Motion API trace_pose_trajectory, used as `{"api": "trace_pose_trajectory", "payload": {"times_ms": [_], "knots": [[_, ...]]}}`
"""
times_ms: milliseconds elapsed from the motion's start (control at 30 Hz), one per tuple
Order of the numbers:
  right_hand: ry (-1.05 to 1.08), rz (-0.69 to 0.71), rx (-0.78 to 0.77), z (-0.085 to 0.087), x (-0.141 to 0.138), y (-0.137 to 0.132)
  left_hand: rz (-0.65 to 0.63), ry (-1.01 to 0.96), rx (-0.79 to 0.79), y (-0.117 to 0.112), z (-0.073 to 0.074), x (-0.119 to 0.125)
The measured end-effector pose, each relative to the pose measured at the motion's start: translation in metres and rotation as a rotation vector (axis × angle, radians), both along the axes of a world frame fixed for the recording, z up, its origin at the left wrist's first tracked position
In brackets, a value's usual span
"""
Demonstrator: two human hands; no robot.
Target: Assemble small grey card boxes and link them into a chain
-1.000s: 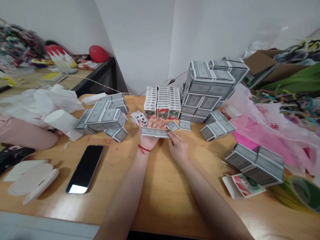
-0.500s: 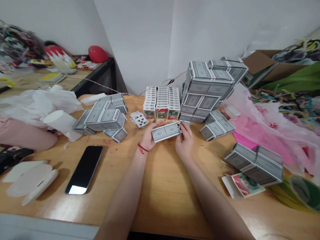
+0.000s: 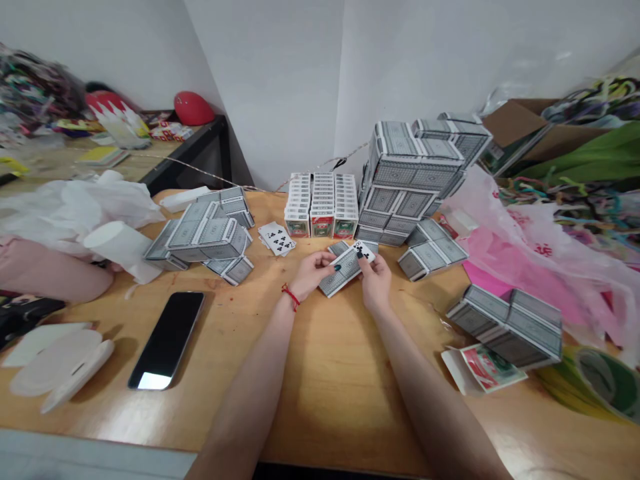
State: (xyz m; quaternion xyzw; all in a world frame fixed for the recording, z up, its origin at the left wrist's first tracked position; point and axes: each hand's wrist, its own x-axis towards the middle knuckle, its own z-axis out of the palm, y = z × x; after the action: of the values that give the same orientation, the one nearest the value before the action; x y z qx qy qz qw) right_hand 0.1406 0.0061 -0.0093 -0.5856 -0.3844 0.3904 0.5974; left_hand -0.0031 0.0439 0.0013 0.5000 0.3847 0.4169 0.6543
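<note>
Between my hands is a grey patterned playing-card box (image 3: 343,275), tilted with its right end higher. My left hand (image 3: 311,275), with a red string bracelet, grips its left side, thumb on top. My right hand (image 3: 376,281) pinches a clubs playing card (image 3: 365,250) at the box's upper right end, thumb on its face. How far the card overlaps the box I cannot tell. Face-up clubs cards (image 3: 277,239) lie beyond my left hand. Behind my hands stand rows of card boxes (image 3: 321,207). Grey card backs show partly behind the held box.
A tall structure of grey card boxes (image 3: 400,180) stands back right. Smaller joined groups sit at left (image 3: 207,230), right (image 3: 434,247) and front right (image 3: 507,323), beside an opened card box (image 3: 493,368). A phone (image 3: 167,340) and a paper roll (image 3: 120,247) lie left; pink plastic bags (image 3: 540,247) lie right.
The held piece has turned so its right end points up and away, and less of its length shows. My left hand has shifted right, its thumb now on top.
</note>
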Motion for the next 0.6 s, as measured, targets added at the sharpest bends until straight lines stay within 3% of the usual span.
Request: {"api": "trace_pose_trajectory", "payload": {"times_ms": [67, 233, 400, 600], "knots": [[0.022, -0.033, 0.023, 0.001, 0.001, 0.001, -0.035, 0.041, 0.047, -0.001, -0.002, 0.001], [0.137, 0.075, 0.045, 0.005, -0.001, 0.000, -0.076, 0.035, 0.103, -0.003, 0.004, 0.002], [0.070, 0.127, 0.065, 0.006, -0.004, -0.002, -0.121, 0.022, 0.158, -0.005, 0.009, 0.003], [0.050, 0.153, 0.094, 0.008, -0.007, -0.004, -0.115, 0.024, 0.157, -0.007, 0.006, 0.004]]}}
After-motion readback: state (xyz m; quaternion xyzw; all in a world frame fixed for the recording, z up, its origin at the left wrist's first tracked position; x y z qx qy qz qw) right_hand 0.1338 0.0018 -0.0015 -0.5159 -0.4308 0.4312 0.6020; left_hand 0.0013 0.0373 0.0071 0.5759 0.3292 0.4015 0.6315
